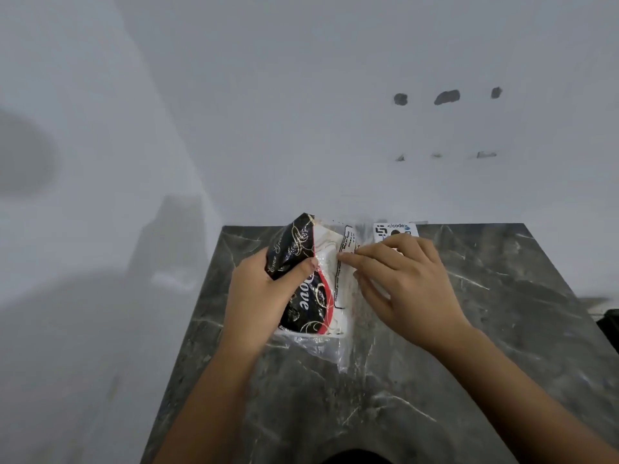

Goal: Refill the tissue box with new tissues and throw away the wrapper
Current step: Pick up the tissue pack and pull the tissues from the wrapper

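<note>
Head view: crinkled glossy tissue pack point(311, 279) between hands.

Tissue box point(396, 230) behind right hand point(407, 283)

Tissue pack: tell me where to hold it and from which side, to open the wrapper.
Hold the tissue pack by its dark printed end from the left, as the left hand does; the squashed bulk there gives purchase. Pinch the loose clear plastic flap on the white side from the right with the right hand.
</note>
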